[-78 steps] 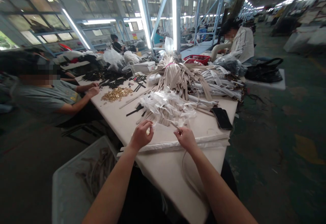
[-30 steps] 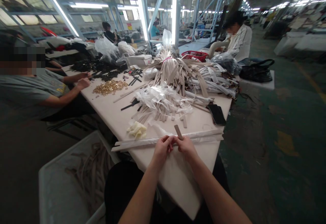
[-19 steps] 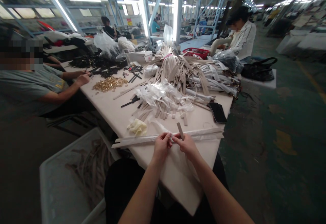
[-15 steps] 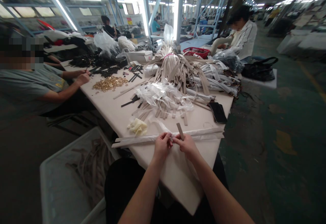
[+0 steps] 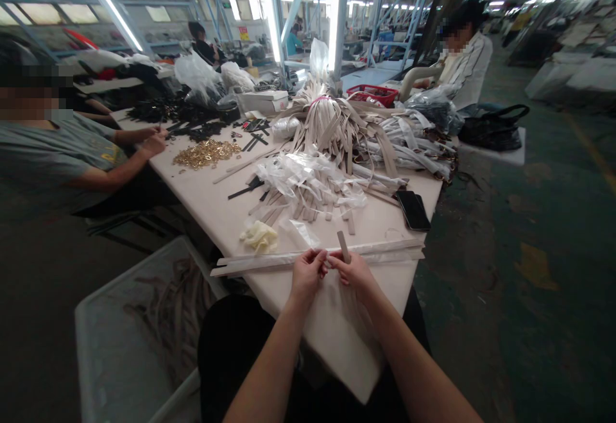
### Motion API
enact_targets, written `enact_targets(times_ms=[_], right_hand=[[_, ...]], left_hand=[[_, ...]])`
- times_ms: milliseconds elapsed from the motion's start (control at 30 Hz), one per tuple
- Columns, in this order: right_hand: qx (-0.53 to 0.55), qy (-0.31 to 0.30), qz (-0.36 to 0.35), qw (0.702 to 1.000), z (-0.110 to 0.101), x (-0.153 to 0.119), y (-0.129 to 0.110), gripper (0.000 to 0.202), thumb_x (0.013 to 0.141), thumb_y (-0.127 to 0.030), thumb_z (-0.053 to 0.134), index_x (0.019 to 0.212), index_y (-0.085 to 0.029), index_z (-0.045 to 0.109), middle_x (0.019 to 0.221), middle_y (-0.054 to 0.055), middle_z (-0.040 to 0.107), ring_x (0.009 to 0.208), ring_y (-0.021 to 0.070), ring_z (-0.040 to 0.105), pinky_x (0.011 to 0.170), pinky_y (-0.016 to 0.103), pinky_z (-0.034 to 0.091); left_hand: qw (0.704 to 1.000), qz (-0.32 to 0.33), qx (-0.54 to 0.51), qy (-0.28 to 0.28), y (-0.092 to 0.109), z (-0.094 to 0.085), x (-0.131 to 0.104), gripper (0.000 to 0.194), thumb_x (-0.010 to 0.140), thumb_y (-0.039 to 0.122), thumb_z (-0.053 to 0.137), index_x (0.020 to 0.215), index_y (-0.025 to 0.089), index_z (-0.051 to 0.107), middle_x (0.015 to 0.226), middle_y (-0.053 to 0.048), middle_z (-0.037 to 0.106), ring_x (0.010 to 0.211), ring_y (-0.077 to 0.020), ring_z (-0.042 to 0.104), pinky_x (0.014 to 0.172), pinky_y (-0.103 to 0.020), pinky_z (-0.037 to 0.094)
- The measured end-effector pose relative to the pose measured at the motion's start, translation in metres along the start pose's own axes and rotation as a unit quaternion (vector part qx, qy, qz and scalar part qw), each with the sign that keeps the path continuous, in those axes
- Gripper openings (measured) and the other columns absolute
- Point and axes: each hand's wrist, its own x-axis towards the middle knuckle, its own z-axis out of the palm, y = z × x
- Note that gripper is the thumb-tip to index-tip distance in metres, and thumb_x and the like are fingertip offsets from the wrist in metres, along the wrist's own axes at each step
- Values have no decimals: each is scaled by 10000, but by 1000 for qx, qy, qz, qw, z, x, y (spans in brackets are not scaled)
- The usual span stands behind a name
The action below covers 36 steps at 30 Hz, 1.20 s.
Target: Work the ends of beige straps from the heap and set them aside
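Note:
My left hand is closed, its thumb and fingers pinching clear plastic film, part of which stands up behind the knuckles. Close beside it, my right hand is closed around a flat beige-grey strap whose end sticks up above the fingers. Thin film also appears to hang below my right hand, over the table edge. The fingertips of both hands nearly meet, and the exact pinch point is too small to make out. Behind them, long plastic-wrapped straps lie across the table.
Plastic-covered straps and a tied strap bundle are heaped on the table. Nearby are a crumpled yellowish piece, a black phone and gold buckles. A white bin stands at lower left. A co-worker sits left.
My hands stay almost in place, still close together. The film behind my left hand has shifted and now stands up as a flatter piece. The strap end leans slightly more to the right.

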Motion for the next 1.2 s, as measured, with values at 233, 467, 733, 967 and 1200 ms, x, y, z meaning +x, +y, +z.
enact_targets(times_ms=[233, 467, 733, 967, 1200], right_hand=[[17, 0, 14, 1000, 0, -1, 1, 351, 675, -451, 811, 768, -160, 639, 538, -57, 485, 416, 59, 346, 370, 194, 258], [126, -34, 45, 990, -1, -1, 1, 428, 635, -383, 842, 951, -155, 664, 578, -71, 496, 430, 40, 286, 391, 189, 223], [111, -24, 46, 992, -2, 4, 4, 493, 565, -337, 870, 995, -140, 729, 706, 8, 651, 489, 63, 412, 424, 204, 229], [108, 10, 14, 994, 3, 4, 9, 296, 599, -326, 862, 756, -138, 697, 557, -32, 563, 443, 56, 372, 416, 209, 232], [102, 21, -2, 995, 6, 2, 9, 312, 646, -369, 843, 800, -130, 712, 582, -10, 597, 431, 58, 376, 411, 214, 247]], left_hand=[[1000, 6, -1, -1, -2, -4, -1, 343, 674, 408, 840, 861, 147, 721, 642, 4, 610, 467, -58, 477, 418, -184, 317], [1000, 13, 4, -6, 0, -2, -3, 349, 676, 401, 836, 901, 154, 736, 566, 21, 576, 453, -69, 452, 424, -199, 293], [1000, 24, -18, -7, 4, -2, -6, 388, 690, 353, 827, 994, 146, 702, 732, -6, 631, 458, -47, 453, 420, -199, 290], [999, 31, -8, -20, 3, -3, -8, 364, 696, 368, 825, 924, 156, 636, 706, 14, 607, 457, -53, 471, 426, -191, 305], [997, 28, 57, -31, 1, -4, -5, 355, 712, 437, 818, 778, 157, 609, 542, 29, 556, 453, -81, 472, 433, -191, 299]])
